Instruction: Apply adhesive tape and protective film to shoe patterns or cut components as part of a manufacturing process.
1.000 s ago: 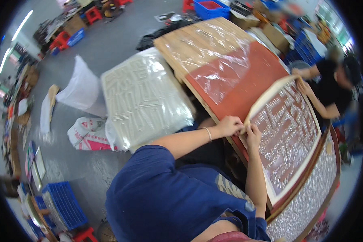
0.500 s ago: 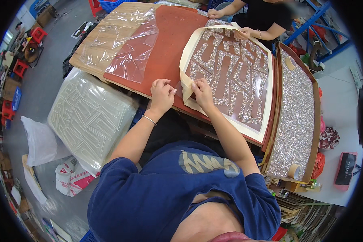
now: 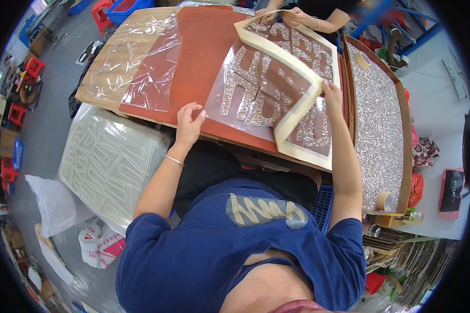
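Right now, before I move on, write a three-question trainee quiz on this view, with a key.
1. Which wearer's hand grips the bent cream-bordered sheet: A) left, B) right, C) neither?
2. True or false: the translucent stack with looping ridges sits left of the silver glittery surface.
3. How many round tan tape rolls rest on that silver surface?

Key: 1. B, the right hand; 2. true; 3. two.

Left hand (image 3: pixel 189 125) loosely curled, right hand (image 3: pixel 333 99) pinching
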The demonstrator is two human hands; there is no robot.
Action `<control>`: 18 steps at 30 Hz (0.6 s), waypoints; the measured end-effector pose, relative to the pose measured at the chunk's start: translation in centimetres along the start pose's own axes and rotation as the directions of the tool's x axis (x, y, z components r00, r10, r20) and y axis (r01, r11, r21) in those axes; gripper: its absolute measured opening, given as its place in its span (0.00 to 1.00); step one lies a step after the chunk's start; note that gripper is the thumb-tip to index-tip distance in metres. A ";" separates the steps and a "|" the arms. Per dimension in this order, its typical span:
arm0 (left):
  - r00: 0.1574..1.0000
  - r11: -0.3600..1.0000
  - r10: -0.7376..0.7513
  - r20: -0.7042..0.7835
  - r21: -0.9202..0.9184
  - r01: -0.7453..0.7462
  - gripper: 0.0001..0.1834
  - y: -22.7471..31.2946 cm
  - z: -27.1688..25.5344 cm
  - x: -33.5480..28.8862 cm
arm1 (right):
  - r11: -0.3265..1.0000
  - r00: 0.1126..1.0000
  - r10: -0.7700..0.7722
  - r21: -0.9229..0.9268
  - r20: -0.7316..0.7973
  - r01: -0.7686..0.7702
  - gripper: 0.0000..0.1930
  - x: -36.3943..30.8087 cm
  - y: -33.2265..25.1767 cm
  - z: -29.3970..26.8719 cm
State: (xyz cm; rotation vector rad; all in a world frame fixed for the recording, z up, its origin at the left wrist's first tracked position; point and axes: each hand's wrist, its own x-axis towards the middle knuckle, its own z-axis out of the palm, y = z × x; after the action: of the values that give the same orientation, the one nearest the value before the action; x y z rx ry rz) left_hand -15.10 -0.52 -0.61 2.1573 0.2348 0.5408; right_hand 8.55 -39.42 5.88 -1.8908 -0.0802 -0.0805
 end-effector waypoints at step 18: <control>0.772 0.468 0.308 0.557 0.617 -0.632 0.25 10.6 4.3 -3.1 | 0.517 0.617 -0.594 -0.343 0.516 0.784 0.05 -18.5 -3.0 9.8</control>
State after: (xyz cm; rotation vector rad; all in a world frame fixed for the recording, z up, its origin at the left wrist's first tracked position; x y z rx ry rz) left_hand -16.12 -11.08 4.67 3.1918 -0.4974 0.3294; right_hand -9.98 -29.42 3.83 -2.3069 -1.2119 -0.3742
